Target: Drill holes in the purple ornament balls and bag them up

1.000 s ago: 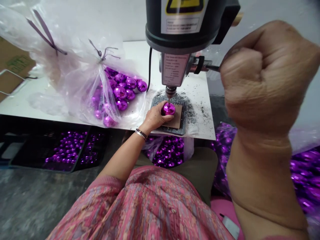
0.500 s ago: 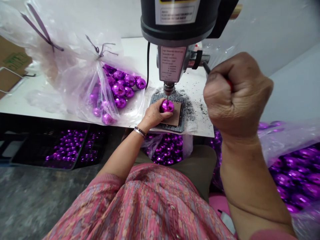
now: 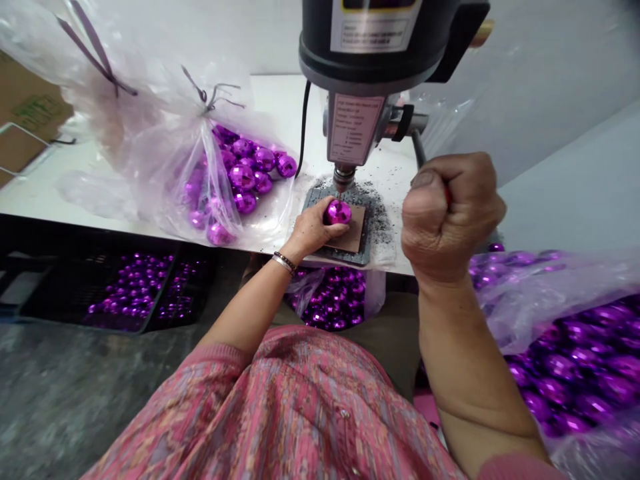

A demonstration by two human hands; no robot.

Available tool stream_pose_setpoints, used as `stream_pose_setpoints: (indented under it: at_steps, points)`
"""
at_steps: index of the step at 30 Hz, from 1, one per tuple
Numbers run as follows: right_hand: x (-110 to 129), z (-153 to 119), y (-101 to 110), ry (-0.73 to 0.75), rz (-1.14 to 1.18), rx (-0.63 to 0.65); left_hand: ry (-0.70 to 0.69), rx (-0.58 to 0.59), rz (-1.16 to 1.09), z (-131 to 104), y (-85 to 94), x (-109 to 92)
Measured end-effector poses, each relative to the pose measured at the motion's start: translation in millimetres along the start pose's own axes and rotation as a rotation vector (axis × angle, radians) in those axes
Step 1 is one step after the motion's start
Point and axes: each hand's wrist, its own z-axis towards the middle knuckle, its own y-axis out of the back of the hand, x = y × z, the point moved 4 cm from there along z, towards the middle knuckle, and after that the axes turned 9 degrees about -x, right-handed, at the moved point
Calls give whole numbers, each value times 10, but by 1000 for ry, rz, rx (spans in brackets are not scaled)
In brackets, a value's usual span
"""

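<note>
Between the thumb and fingers of my left hand (image 3: 316, 227) is a shiny purple mirror-faceted ball (image 3: 339, 211). The ball rests on a brown square board (image 3: 354, 233) on the grey base (image 3: 367, 250) of a drill press (image 3: 354, 127). Directly over the ball is the drill chuck (image 3: 344, 175), its thin bit reaching down to the ball's top. My right hand (image 3: 450, 217) is closed around the feed lever (image 3: 419, 148) at the press's right side; a bit of red grip shows between the fingers.
Dark shavings (image 3: 383, 223) lie scattered around the base. On the table's left a clear plastic bag (image 3: 165, 167) stands beside loose purple balls (image 3: 243, 177). Below are a black crate (image 3: 75, 293) of purple pieces and a ball-filled bag (image 3: 333, 300). More bagged balls (image 3: 580, 360) are at right.
My right hand has pulled the feed lever downward and nearer to me. The left hand still holds the ball under the bit. The whole view has shifted slightly.
</note>
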Motion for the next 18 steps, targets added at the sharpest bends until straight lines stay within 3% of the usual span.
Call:
stream_pose_setpoints:
  at_steps: [6, 13, 16, 18]
  points:
    - [-39, -134, -43, -46, 43, -17, 12, -6, 24, 6, -14, 8]
    - [-106, -336, -101, 5, 136, -77, 11, -1, 27, 3, -20, 13]
    - [-43, -171, -74, 18, 158, -50, 28, 1, 2, 6, -23, 34]
    - [-29, 84, -56, -38, 185, -76, 32, 10, -15, 12, -27, 45]
